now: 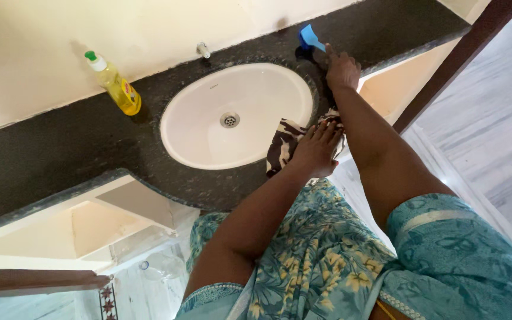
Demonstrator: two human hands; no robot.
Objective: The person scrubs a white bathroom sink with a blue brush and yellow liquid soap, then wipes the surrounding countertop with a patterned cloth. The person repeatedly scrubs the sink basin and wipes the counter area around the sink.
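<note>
Left hand (318,148) presses flat, fingers spread, on patterned cloth (284,145) at sink (208,142) rim, surface's front edge. Right hand (342,70) pinches blue scoop (311,37), back edge. Cloth: soft, light; bunch mid-fold.

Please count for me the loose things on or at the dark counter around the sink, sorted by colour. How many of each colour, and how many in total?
Yellow: 1, the bottle with a green cap, standing by the wall.
Blue: 1, the small scoop, touched by the right hand.
Dark brown and white: 1, the patterned cloth, under the left hand at the sink rim.
Total: 3
</note>
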